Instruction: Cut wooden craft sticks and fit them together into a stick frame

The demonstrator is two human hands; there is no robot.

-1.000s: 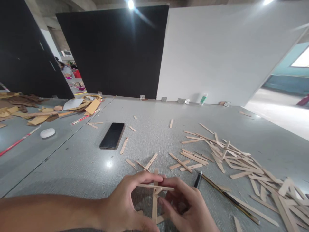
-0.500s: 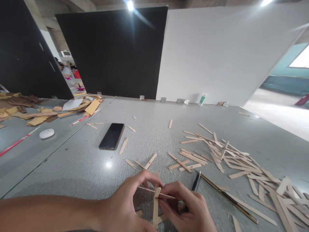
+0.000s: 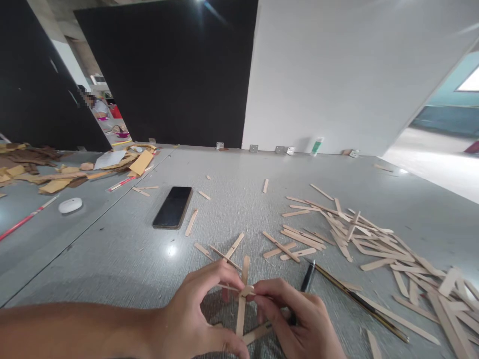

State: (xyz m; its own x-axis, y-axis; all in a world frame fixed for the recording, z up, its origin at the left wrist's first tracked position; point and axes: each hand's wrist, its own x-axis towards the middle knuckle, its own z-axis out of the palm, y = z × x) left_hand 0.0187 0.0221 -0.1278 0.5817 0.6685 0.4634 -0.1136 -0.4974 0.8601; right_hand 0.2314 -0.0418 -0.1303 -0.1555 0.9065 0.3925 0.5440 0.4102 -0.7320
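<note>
A flat wooden craft stick (image 3: 241,315) stands lengthwise between the curled fingers and thumb of my left hand (image 3: 194,311). A small joint (image 3: 246,290) crosses it near the middle, where another thin stick piece sits. Thumb and forefinger of my right hand (image 3: 301,319) pinch that crossing piece at its right end. A black pen-like tool (image 3: 309,275) runs beside my right hand and partly behind it; whether the hand grips it cannot be seen. Below, another slotted stick (image 3: 258,333) lies partly hidden by my fingers.
A large heap of craft sticks (image 3: 407,267) covers the right side, with a dark, gold-striped pencil-like rod (image 3: 362,302) beside it. A phone (image 3: 173,207) and white case (image 3: 71,205) lie left. Cardboard scraps (image 3: 56,174) sit farther back. Black and white panels (image 3: 168,75) stand behind; a person is beyond.
The crossing piece has swung from spreading wide to pointing more toward me, with my right fingertips now close to the joint. The view has tilted down slightly.
</note>
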